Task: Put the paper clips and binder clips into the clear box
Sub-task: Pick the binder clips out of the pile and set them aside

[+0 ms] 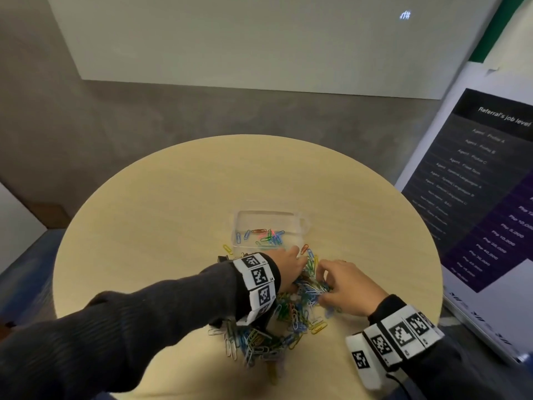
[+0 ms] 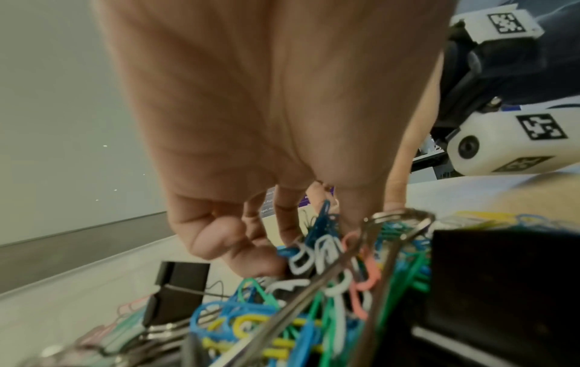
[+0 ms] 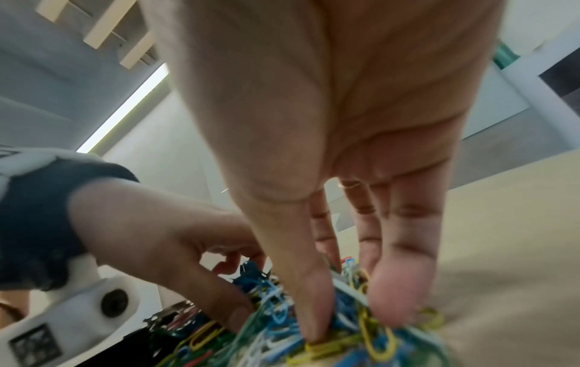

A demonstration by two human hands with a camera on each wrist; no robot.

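Observation:
A heap of coloured paper clips [image 1: 291,316] lies on the round table, just in front of the clear box [image 1: 268,215]. The box holds a few clips [image 1: 268,238]. My left hand [image 1: 291,268] reaches into the far side of the heap, and its curled fingers [image 2: 251,258] hold blue and white clips. From the right, my right hand [image 1: 340,287] digs in, thumb and fingers [image 3: 392,298] pinching a bunch of clips [image 3: 351,320]. Black binder clips [image 2: 182,275] [image 2: 502,293] lie among the paper clips in the left wrist view.
The pale wooden table [image 1: 173,212] has its near edge just below the heap. A standing poster [image 1: 484,183] leans close to the table's right side. A few stray clips [image 1: 227,249] lie left of the box.

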